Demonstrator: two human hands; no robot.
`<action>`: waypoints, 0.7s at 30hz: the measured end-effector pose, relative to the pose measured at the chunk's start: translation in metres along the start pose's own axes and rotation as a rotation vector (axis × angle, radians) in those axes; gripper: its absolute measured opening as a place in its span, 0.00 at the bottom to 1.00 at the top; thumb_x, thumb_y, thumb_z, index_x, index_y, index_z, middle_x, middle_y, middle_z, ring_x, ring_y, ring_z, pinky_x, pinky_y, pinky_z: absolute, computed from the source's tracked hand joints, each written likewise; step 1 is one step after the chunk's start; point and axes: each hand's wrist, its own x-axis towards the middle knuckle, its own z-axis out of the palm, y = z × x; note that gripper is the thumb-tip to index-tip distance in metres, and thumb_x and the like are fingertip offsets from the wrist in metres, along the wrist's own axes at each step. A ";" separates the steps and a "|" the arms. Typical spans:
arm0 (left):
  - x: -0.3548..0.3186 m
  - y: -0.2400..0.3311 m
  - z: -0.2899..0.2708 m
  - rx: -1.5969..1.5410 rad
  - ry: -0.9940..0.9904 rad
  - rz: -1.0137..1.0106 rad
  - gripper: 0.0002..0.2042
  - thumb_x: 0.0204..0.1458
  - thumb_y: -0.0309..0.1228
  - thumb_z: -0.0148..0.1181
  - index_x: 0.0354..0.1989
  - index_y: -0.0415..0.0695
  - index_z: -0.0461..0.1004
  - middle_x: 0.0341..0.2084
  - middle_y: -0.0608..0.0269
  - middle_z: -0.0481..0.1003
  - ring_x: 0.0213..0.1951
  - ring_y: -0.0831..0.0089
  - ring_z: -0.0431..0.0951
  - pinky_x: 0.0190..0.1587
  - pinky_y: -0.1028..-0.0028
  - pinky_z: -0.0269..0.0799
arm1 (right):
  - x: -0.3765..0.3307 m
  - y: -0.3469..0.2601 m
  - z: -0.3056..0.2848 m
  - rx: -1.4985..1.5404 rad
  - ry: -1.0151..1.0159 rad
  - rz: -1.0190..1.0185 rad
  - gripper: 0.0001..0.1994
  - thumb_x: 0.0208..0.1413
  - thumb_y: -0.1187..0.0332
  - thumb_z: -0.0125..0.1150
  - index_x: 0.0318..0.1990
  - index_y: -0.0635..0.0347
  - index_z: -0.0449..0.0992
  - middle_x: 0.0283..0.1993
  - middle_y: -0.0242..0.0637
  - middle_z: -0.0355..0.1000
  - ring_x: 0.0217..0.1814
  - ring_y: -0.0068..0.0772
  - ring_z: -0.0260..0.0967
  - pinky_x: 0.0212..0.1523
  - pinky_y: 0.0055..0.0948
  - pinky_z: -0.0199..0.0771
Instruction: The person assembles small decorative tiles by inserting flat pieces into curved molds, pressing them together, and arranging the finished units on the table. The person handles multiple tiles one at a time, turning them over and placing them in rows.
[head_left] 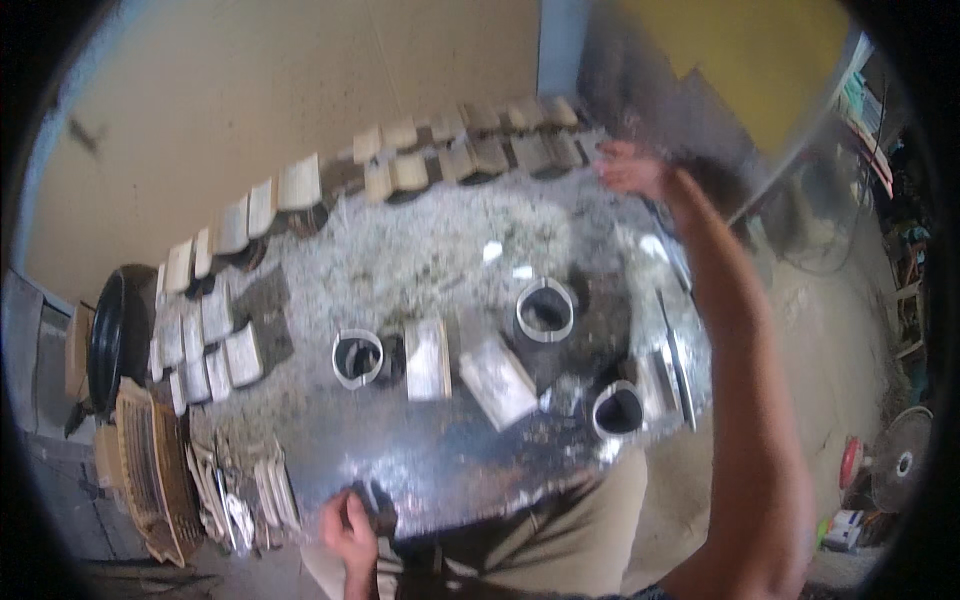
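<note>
Across the head camera's view spreads a worktable (420, 470), mottled and pale over its middle, dark and shiny along the near edge. Behind it rises a tan wall (300, 80), with a yellow panel (785, 60) toward the upper right. Beyond the right side lies a dusty floor (825, 350), where a round fan (903, 462) stands low at the rim of the view. A black tub (108, 340) sits by the left end of the table, and below it leans a stack of ribbed tan pieces (150, 470). Next to that stack, several pale, narrow strips (272, 485) lie side by side.

Curved pieces (548, 152) line the far edge in rows, running down the left side too. Nearer the middle stand three round, light-rimmed cylinders (545, 310), with two flat rectangular blocks (498, 380) between the left and centre ones. A long thin tool (676, 360) lies along the right edge.

The right hand (630, 172) reaches to the right-hand end of the far rows, its fingers stretched toward the last curved piece; motion blur hides how far apart they are and whether they touch it. The left hand (350, 530) is at the near edge, thumb up and fingers bent, just beside a small dark patch; whether it holds anything, I cannot tell.
</note>
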 end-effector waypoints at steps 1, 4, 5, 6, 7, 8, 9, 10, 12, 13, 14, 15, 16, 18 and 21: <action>-0.001 -0.003 -0.001 -0.020 -0.033 -0.073 0.08 0.57 0.26 0.59 0.38 0.33 0.77 0.31 0.50 0.78 0.33 0.59 0.78 0.38 0.66 0.73 | -0.019 -0.005 0.004 -0.066 0.028 0.017 0.47 0.47 0.51 0.75 0.70 0.61 0.56 0.61 0.48 0.68 0.61 0.43 0.67 0.61 0.40 0.68; 0.000 -0.008 -0.001 -0.046 -0.032 -0.068 0.08 0.57 0.26 0.58 0.39 0.33 0.77 0.30 0.50 0.78 0.33 0.58 0.78 0.39 0.66 0.73 | -0.076 -0.033 0.024 -0.247 0.093 -0.031 0.47 0.47 0.50 0.75 0.69 0.65 0.57 0.61 0.50 0.68 0.61 0.41 0.68 0.60 0.37 0.69; -0.001 -0.008 -0.001 -0.100 -0.037 -0.092 0.08 0.58 0.26 0.58 0.39 0.33 0.77 0.30 0.53 0.77 0.32 0.64 0.77 0.37 0.69 0.73 | -0.099 -0.040 0.033 -0.292 0.110 -0.083 0.46 0.47 0.50 0.75 0.68 0.65 0.58 0.61 0.50 0.68 0.60 0.40 0.68 0.59 0.37 0.69; -0.001 -0.008 -0.002 -0.126 -0.042 -0.136 0.08 0.58 0.26 0.58 0.39 0.33 0.77 0.29 0.54 0.77 0.31 0.67 0.76 0.36 0.70 0.72 | -0.126 -0.047 0.040 -0.349 0.166 -0.107 0.46 0.47 0.50 0.75 0.68 0.65 0.59 0.61 0.50 0.68 0.60 0.40 0.69 0.59 0.36 0.70; -0.001 -0.007 -0.002 -0.155 -0.054 -0.175 0.08 0.58 0.27 0.58 0.40 0.33 0.77 0.29 0.56 0.77 0.30 0.69 0.76 0.35 0.71 0.72 | -0.157 -0.049 0.048 -0.313 0.171 -0.195 0.43 0.48 0.51 0.74 0.67 0.64 0.60 0.60 0.48 0.69 0.59 0.38 0.69 0.57 0.34 0.71; 0.000 -0.005 0.000 -0.191 -0.059 -0.214 0.08 0.59 0.27 0.58 0.40 0.33 0.76 0.29 0.58 0.77 0.29 0.72 0.75 0.34 0.73 0.71 | -0.187 -0.051 0.057 -0.293 0.209 -0.271 0.41 0.50 0.53 0.74 0.67 0.64 0.61 0.60 0.46 0.70 0.59 0.36 0.70 0.56 0.33 0.71; 0.001 -0.004 -0.001 -0.237 -0.061 -0.211 0.09 0.60 0.28 0.58 0.40 0.33 0.76 0.28 0.62 0.76 0.27 0.78 0.72 0.31 0.76 0.69 | -0.217 -0.050 0.067 -0.276 0.216 -0.393 0.39 0.51 0.54 0.73 0.66 0.63 0.63 0.59 0.44 0.71 0.58 0.33 0.70 0.54 0.32 0.72; 0.001 -0.003 0.000 -0.280 -0.054 -0.211 0.09 0.60 0.29 0.58 0.40 0.34 0.76 0.28 0.62 0.76 0.27 0.78 0.71 0.30 0.77 0.69 | -0.248 -0.045 0.078 -0.211 0.291 -0.382 0.36 0.52 0.56 0.72 0.64 0.63 0.64 0.57 0.42 0.72 0.56 0.32 0.71 0.52 0.30 0.72; 0.002 -0.002 0.000 -0.376 -0.033 -0.214 0.09 0.60 0.29 0.58 0.40 0.34 0.77 0.28 0.63 0.75 0.27 0.79 0.71 0.29 0.78 0.68 | -0.306 -0.026 0.099 -0.078 0.336 -0.487 0.29 0.55 0.61 0.70 0.61 0.64 0.68 0.54 0.39 0.75 0.51 0.28 0.73 0.48 0.27 0.73; 0.002 -0.002 0.000 -0.369 -0.041 -0.212 0.09 0.60 0.29 0.58 0.40 0.34 0.77 0.27 0.63 0.75 0.27 0.79 0.71 0.29 0.78 0.68 | -0.332 -0.015 0.110 -0.058 0.434 -0.379 0.26 0.56 0.63 0.69 0.59 0.64 0.70 0.51 0.38 0.76 0.48 0.27 0.74 0.47 0.26 0.73; 0.003 -0.004 0.000 -0.370 -0.049 -0.207 0.09 0.60 0.29 0.58 0.40 0.35 0.77 0.27 0.64 0.75 0.27 0.79 0.71 0.30 0.78 0.68 | -0.353 -0.001 0.120 -0.026 0.447 -0.359 0.23 0.57 0.66 0.68 0.57 0.65 0.72 0.48 0.36 0.78 0.45 0.26 0.75 0.45 0.25 0.73; 0.003 -0.006 0.000 -0.371 -0.054 -0.201 0.09 0.60 0.29 0.59 0.40 0.35 0.77 0.27 0.64 0.75 0.27 0.79 0.71 0.30 0.78 0.68 | -0.367 0.015 0.131 -0.074 0.544 -0.233 0.22 0.57 0.66 0.68 0.57 0.64 0.72 0.46 0.35 0.78 0.43 0.26 0.75 0.44 0.26 0.74; 0.003 -0.009 -0.001 -0.369 -0.060 -0.196 0.08 0.60 0.29 0.59 0.40 0.35 0.77 0.26 0.64 0.75 0.27 0.79 0.71 0.30 0.79 0.68 | -0.374 0.032 0.141 -0.111 0.596 -0.154 0.22 0.56 0.66 0.69 0.56 0.64 0.72 0.44 0.35 0.78 0.41 0.26 0.75 0.43 0.27 0.74; 0.006 -0.015 0.000 -0.371 -0.062 -0.112 0.08 0.59 0.29 0.59 0.39 0.35 0.77 0.26 0.64 0.76 0.26 0.79 0.72 0.30 0.78 0.69 | -0.373 0.060 0.156 -0.200 0.631 -0.175 0.21 0.55 0.68 0.70 0.54 0.65 0.73 0.43 0.36 0.79 0.41 0.27 0.76 0.43 0.27 0.75; 0.005 -0.023 0.003 -0.404 -0.065 -0.102 0.08 0.59 0.29 0.60 0.39 0.35 0.77 0.27 0.63 0.76 0.27 0.79 0.72 0.31 0.77 0.70 | -0.372 0.087 0.169 -0.409 0.771 -0.173 0.18 0.54 0.70 0.70 0.50 0.67 0.75 0.41 0.40 0.79 0.44 0.28 0.76 0.45 0.26 0.74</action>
